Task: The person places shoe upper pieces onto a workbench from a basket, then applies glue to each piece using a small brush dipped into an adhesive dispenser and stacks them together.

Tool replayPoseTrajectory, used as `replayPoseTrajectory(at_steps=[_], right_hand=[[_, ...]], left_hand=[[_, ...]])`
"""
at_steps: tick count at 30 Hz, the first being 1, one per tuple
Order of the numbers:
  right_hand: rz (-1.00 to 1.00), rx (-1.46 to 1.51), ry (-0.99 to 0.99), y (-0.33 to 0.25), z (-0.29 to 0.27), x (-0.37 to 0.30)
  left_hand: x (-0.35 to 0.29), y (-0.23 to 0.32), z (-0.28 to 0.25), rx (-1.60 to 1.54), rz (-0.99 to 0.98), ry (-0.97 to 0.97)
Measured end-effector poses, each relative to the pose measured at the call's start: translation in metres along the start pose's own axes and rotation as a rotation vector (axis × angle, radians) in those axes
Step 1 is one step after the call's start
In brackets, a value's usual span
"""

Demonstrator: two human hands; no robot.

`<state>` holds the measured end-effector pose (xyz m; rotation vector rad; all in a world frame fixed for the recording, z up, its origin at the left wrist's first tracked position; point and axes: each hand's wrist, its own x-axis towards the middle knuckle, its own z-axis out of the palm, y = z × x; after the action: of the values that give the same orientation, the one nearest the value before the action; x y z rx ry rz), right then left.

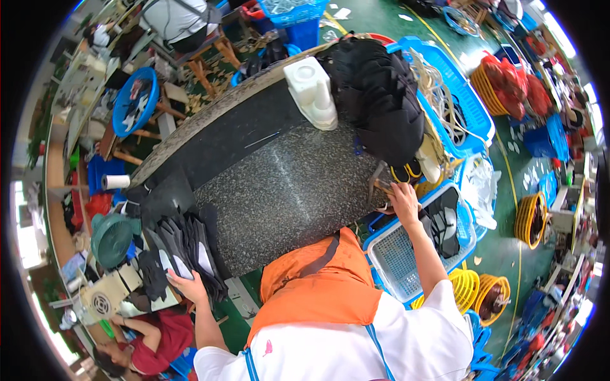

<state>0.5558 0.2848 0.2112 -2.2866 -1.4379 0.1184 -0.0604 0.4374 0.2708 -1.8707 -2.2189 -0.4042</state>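
The speckled stone slab (273, 203) serves as landmark, seen from above through a fisheye lens. The left hand (187, 287) lies off the slab's near left corner, half open with fingers bent, touching the lower end of a fanned stack of black and grey pieces (190, 241); whether it pinches one of them cannot be told. This stack lies along the slab's left edge. The right hand (403, 201) is at the slab's right edge, fingers curled and close together beside a wooden-handled tool (383, 186), perhaps a hammer; the small, partly covered view does not show whether the handle is gripped. Yellow-handled scissors (414, 170) lie just beyond this hand, also by the slab's right edge.

At the slab's far side stands a white plastic container (310, 92); to its right, by the slab's far right corner, is a large heap of black pieces (378, 95). Right of the slab are a blue basket (488, 132) with pale cords and, nearer, a pale grey basket (400, 263). An orange apron (318, 286) borders the slab's near edge. Well left of the slab is a green fan (114, 240), with a co-worker in red (166, 336) nearer the lower edge.
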Motion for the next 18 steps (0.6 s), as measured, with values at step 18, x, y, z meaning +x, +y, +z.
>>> replayPoseTrajectory(at_steps=[18], right_hand=[[-0.558, 0.359, 0.125, -0.123, 0.051, 0.305]], left_hand=[[0.014, -0.007, -0.002, 0.079, 0.018, -0.110]])
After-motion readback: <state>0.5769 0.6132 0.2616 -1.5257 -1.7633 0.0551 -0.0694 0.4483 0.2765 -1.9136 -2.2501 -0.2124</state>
